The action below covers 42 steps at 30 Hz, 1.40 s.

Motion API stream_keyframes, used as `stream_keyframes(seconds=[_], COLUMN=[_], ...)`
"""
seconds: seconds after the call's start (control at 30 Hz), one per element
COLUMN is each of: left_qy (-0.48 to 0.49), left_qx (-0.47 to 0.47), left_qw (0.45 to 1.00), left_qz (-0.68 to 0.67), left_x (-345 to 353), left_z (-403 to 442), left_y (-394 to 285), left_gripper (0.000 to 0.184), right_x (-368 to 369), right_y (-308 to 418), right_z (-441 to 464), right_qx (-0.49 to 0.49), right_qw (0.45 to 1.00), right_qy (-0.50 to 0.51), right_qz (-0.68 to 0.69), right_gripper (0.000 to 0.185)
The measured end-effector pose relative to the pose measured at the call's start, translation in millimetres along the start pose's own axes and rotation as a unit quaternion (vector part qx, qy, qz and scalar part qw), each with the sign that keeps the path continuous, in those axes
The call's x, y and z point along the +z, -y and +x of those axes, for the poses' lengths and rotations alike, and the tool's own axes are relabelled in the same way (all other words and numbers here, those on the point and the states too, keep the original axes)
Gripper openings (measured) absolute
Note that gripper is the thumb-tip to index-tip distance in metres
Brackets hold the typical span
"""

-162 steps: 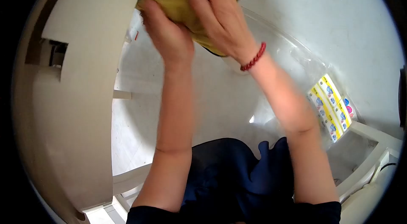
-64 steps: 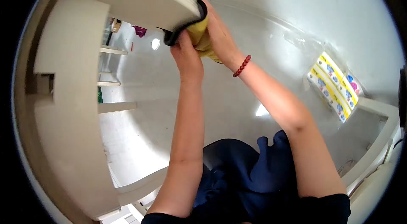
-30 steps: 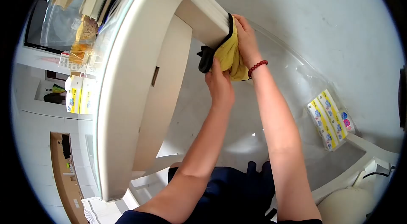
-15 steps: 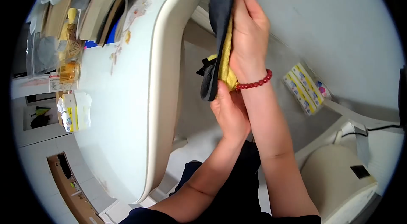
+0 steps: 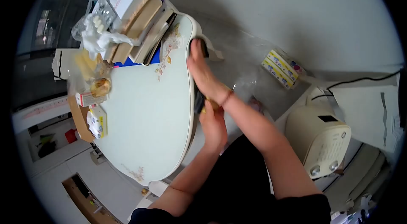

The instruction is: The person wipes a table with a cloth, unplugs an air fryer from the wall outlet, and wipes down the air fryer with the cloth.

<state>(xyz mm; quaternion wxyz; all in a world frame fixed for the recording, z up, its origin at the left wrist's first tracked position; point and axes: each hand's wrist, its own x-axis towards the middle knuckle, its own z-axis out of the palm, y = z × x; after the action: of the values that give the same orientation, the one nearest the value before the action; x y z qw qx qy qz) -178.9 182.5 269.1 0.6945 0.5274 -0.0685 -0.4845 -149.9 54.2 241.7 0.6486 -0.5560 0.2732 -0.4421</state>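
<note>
A dark grey and yellow cloth (image 5: 199, 102) hangs at the right edge of the white table (image 5: 144, 101), mostly covered by my hands. My right hand (image 5: 204, 71), below which a red bead bracelet sits on the wrist, presses the cloth's upper part against the table edge. Lower down, my left hand (image 5: 213, 124) grips the cloth's lower end between thumb and fingers, just beside the table's rim.
Books (image 5: 144, 25) and a white plastic bag (image 5: 99, 35) lie at the table's far end. A tissue pack (image 5: 97, 121) stands at its left edge. Wrapped tissue packs (image 5: 280, 68) rest on the floor by the wall. A cream appliance (image 5: 318, 139) is at the right.
The view has risen over the tabletop. Both hands have carried the cloth from the lower table parts, where they held it, up to the tabletop's edge.
</note>
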Motion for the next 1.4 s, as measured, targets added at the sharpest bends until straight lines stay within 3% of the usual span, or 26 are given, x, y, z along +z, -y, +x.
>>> stream_keyframes(seconds=[0.03, 0.1, 0.13, 0.23, 0.3, 0.37, 0.5, 0.57, 0.63, 0.7, 0.73, 0.77, 0.87, 0.97, 1.0, 1.1, 1.13, 1.23, 1.37, 1.4], left_qy=[0.011, 0.026, 0.033, 0.044, 0.067, 0.033, 0.043, 0.084, 0.12, 0.149, 0.156, 0.162, 0.195, 0.192, 0.192, 0.19, 0.183, 0.173, 0.177, 0.179], left_qx=[0.028, 0.067, 0.091, 0.088, 0.11, 0.088, 0.104, 0.179, 0.202, 0.27, 0.253, 0.235, 0.391, 0.358, 0.367, 0.37, 0.397, 0.327, 0.365, 0.399], left_qw=[0.999, 0.992, 0.99, 0.982, 0.944, 0.93, 0.884, 0.855, 0.826, 0.773, 0.764, 0.755, 0.627, 0.628, 0.64, 0.685, 0.665, 0.672, 0.668, 0.687], left_qz=[0.011, 0.107, 0.104, 0.161, 0.304, 0.356, 0.454, 0.48, 0.513, 0.555, 0.573, 0.59, 0.644, 0.664, 0.647, 0.598, 0.606, 0.641, 0.624, 0.58], left_x=[11, 23, 28, 20, -2, -3, 16, 31, 46, 45, 49, 52, 31, 29, 30, 27, 29, 33, 34, 38], left_z=[6, 20, 29, 36, 40, 43, 63, 87, 106, 125, 126, 126, 157, 168, 170, 175, 175, 169, 173, 176], left_y=[-14, -37, -44, -72, -91, -106, -108, -104, -104, -96, -98, -101, -94, -97, -96, -92, -91, -96, -94, -90], left_gripper=[0.039, 0.04, 0.037, 0.035, 0.031, 0.03, 0.032, 0.033, 0.035, 0.038, 0.036, 0.034, 0.029, 0.029, 0.028, 0.026, 0.022, 0.019, 0.016, 0.018], right_x=[-5, -21, -22, -15, 8, 10, 12, 9, -5, -28, -36, -43, -61, -70, -71, -60, -59, -42, -54, -67], right_y=[-2, 3, 6, 17, -5, 28, 31, 16, 3, -6, 3, 3, 3, 13, 14, 18, 20, 15, -11, -22], right_z=[21, 54, 57, 22, -16, -44, -15, 20, 54, 85, 90, 93, 111, 131, 142, 178, 187, 215, 188, 170], right_qx=[0.009, 0.075, 0.085, 0.071, 0.139, 0.126, 0.11, 0.079, 0.035, 0.022, 0.04, 0.047, 0.058, 0.068, 0.121, 0.15, 0.153, 0.139, 0.169, 0.182], right_qw=[0.999, 0.992, 0.992, 0.993, 0.973, 0.991, 0.992, 0.991, 0.991, 0.997, 0.997, 0.998, 0.992, 0.983, 0.971, 0.964, 0.964, 0.977, 0.966, 0.956], right_qy=[-0.045, -0.051, -0.053, -0.031, 0.023, 0.049, -0.039, -0.107, -0.133, -0.067, -0.047, -0.002, 0.081, 0.161, 0.204, 0.211, 0.209, 0.158, 0.179, 0.21], right_qz=[-0.004, 0.092, 0.075, 0.09, 0.184, 0.02, 0.043, 0.008, -0.01, -0.036, -0.036, -0.042, -0.071, -0.049, -0.037, -0.058, -0.058, -0.045, 0.076, 0.096], right_gripper=[0.079, 0.084, 0.08, 0.075, 0.071, 0.073, 0.077, 0.082, 0.076, 0.067, 0.055, 0.055, 0.054, 0.053, 0.054, 0.057, 0.06, 0.061, 0.059, 0.056])
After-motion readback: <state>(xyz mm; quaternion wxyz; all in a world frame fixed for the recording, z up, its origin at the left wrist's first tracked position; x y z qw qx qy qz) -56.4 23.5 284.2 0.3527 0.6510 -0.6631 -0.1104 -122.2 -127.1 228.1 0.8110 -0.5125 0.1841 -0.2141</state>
